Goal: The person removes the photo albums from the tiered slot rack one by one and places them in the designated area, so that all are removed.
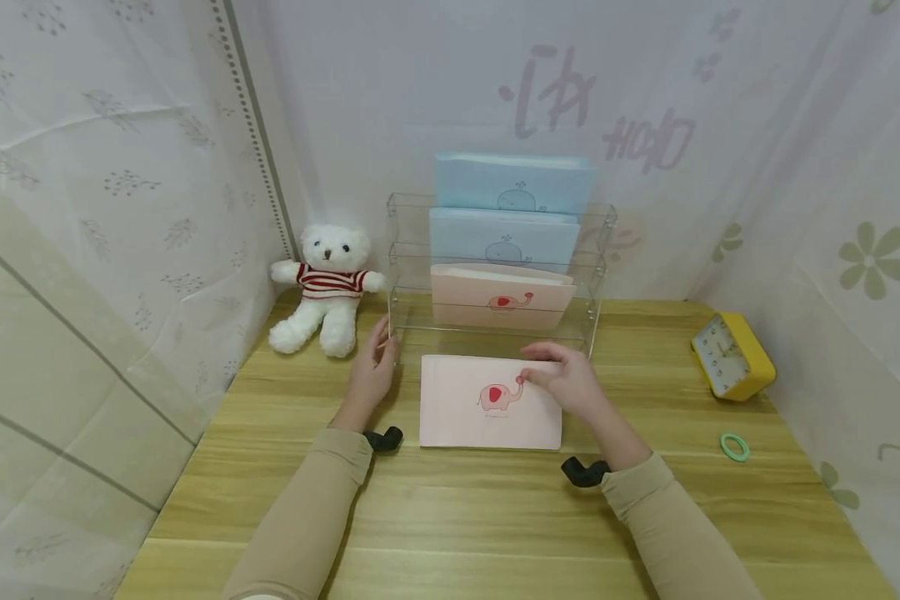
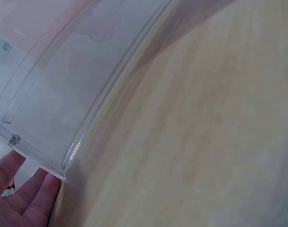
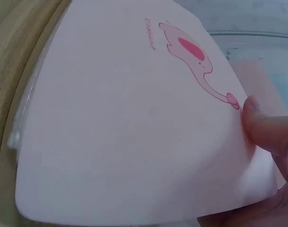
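Observation:
My right hand point(image 1: 566, 379) pinches the upper right edge of a pink notebook point(image 1: 457, 408) with a red elephant on its cover. In the right wrist view the thumb point(image 3: 266, 127) lies on the cover of the notebook point(image 3: 111, 142), while the other fingers are mostly hidden behind it. The notebook is in front of a clear acrylic rack point(image 1: 420, 321). My left hand point(image 1: 371, 375) rests at the rack's lower left side. The left wrist view shows its extended fingers point(image 2: 28, 196) against the outside of the clear side panel point(image 2: 35, 163).
The rack's tiers hold another pink elephant notebook point(image 1: 457, 304) and two blue whale ones point(image 1: 457, 237). A white teddy bear point(image 1: 322, 308) sits left of the rack. At right are a yellow clock point(image 1: 750, 358) and a green ring point(image 1: 734, 447) on the wooden table point(image 1: 457, 533).

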Demonstrator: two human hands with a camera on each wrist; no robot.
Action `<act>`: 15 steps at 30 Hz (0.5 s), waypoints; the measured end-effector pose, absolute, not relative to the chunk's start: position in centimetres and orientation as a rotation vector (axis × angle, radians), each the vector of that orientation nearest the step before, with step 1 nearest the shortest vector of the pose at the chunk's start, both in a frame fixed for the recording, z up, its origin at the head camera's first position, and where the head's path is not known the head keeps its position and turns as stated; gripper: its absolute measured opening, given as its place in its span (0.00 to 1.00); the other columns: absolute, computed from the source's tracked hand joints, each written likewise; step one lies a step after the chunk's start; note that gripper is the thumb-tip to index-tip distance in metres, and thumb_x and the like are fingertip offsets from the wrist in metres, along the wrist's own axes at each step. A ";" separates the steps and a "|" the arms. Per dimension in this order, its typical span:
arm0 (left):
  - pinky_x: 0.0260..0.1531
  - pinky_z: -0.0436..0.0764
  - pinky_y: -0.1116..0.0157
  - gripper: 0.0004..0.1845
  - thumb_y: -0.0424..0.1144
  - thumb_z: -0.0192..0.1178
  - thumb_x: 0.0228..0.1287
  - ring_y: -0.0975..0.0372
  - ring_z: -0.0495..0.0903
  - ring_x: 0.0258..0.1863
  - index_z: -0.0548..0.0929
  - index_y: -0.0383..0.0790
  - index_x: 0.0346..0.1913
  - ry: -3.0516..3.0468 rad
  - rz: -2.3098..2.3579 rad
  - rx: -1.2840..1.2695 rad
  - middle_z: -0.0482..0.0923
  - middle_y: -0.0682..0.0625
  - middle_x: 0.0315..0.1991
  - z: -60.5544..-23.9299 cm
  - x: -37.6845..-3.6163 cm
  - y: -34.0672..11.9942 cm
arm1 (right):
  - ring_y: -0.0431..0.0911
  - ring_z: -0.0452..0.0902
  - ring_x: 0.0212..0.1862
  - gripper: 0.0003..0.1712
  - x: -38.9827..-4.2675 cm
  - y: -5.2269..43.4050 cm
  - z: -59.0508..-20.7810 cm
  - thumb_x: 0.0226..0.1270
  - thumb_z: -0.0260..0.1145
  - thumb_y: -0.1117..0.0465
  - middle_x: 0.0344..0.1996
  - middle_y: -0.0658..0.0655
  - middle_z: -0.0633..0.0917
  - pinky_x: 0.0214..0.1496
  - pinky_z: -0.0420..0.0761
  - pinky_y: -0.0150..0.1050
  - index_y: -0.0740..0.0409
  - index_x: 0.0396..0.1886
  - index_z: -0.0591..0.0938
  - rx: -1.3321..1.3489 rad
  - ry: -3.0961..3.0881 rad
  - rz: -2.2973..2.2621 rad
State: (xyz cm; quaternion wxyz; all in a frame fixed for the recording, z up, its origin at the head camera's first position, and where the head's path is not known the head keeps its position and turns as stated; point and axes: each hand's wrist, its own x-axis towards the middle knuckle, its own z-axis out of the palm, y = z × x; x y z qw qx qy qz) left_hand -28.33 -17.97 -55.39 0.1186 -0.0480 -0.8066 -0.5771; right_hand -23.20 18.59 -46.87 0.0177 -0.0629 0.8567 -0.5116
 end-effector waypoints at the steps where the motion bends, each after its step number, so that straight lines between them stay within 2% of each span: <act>1: 0.65 0.84 0.38 0.29 0.46 0.52 0.90 0.36 0.82 0.71 0.65 0.49 0.87 -2.359 -1.684 -0.144 0.75 0.31 0.77 -55.4 -28.4 -18.0 | 0.60 0.81 0.71 0.22 -23.3 18.8 -47.1 0.72 0.80 0.61 0.60 0.60 0.92 0.78 0.74 0.61 0.57 0.63 0.89 -0.214 2.657 -1.582; 7: 0.64 0.85 0.38 0.29 0.44 0.52 0.90 0.35 0.83 0.69 0.66 0.46 0.86 -2.339 -1.678 -0.157 0.76 0.30 0.76 -55.2 -28.5 -17.9 | 0.59 0.83 0.70 0.22 -23.7 19.5 -48.2 0.71 0.81 0.56 0.62 0.58 0.91 0.76 0.77 0.61 0.54 0.63 0.90 -0.345 2.650 -1.497; 13: 0.66 0.84 0.38 0.29 0.48 0.51 0.90 0.36 0.82 0.71 0.65 0.52 0.87 -2.367 -1.694 -0.149 0.75 0.33 0.78 -55.4 -28.4 -18.1 | 0.53 0.85 0.65 0.19 -23.9 20.1 -50.0 0.69 0.82 0.53 0.61 0.54 0.92 0.70 0.81 0.52 0.47 0.57 0.92 -0.424 2.643 -1.412; 15: 0.65 0.84 0.38 0.29 0.48 0.52 0.90 0.36 0.82 0.71 0.66 0.53 0.87 -2.358 -1.712 -0.146 0.75 0.33 0.78 -55.4 -28.4 -18.1 | 0.53 0.85 0.64 0.18 -23.9 20.2 -50.6 0.69 0.82 0.54 0.60 0.55 0.92 0.68 0.82 0.49 0.48 0.57 0.92 -0.458 2.638 -1.424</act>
